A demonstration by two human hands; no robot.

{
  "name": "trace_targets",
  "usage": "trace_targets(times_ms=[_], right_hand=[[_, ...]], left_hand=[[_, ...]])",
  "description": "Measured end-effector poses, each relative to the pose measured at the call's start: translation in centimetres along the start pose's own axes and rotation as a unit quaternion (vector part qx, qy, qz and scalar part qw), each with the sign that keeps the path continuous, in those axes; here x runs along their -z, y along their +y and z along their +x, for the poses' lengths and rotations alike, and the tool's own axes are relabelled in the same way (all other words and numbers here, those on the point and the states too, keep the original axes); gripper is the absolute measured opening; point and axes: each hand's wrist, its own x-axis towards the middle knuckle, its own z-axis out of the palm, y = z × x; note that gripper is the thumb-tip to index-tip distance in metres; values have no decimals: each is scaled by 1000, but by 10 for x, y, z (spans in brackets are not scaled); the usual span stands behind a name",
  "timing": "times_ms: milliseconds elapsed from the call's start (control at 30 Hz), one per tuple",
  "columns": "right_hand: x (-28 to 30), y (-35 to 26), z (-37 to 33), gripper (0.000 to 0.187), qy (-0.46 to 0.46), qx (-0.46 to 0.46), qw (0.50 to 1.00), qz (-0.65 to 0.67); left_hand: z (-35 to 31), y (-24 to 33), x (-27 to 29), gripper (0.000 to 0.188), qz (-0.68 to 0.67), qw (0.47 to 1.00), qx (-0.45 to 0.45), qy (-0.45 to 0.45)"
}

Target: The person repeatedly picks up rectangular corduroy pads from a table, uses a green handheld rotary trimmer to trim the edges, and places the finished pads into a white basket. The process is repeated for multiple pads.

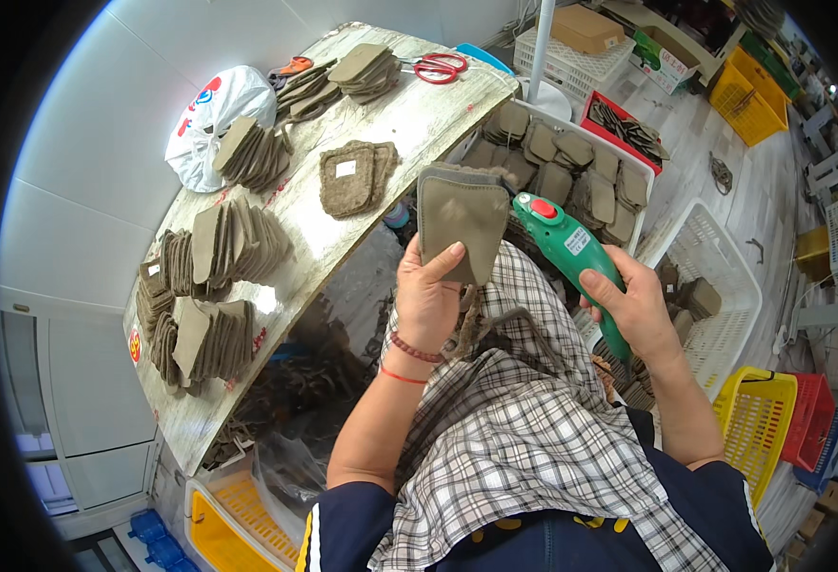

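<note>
Bright light leaves whitish glare on the pale desk (309,234), with deep shadow beneath it. The fisheye bends the lines of wall (85,143) and floor (681,186) toward a black rim, fringed blue at left. The middle looks sharp, the far right edge softer.

Tabletop (419,124): pale, worn
Near end: leaning rows of grey-brown pads (238,246)
Middle: fuzzy brown pads (347,194), white label on top
Far end: red-handled scissors (440,68)
Back edge: white plastic bag (195,143)
Floor (687,138): pale planks, yellow crate (750,95)
</note>
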Motion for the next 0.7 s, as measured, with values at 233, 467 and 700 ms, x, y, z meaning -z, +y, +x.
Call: trace_targets(times_ms=[233, 467, 700], right_hand=[[16, 7, -11, 45, -42, -25, 996, -70], [8, 14, -17, 47, -22, 42, 987, -151], [-7, 13, -13, 43, -21, -4, 996, -89]], left_hand=[[2, 36, 15, 36, 143, 989, 15, -32], [-2, 46, 18, 38, 242, 969, 36, -45], [-14, 37, 21, 37, 234, 966, 101, -47]])
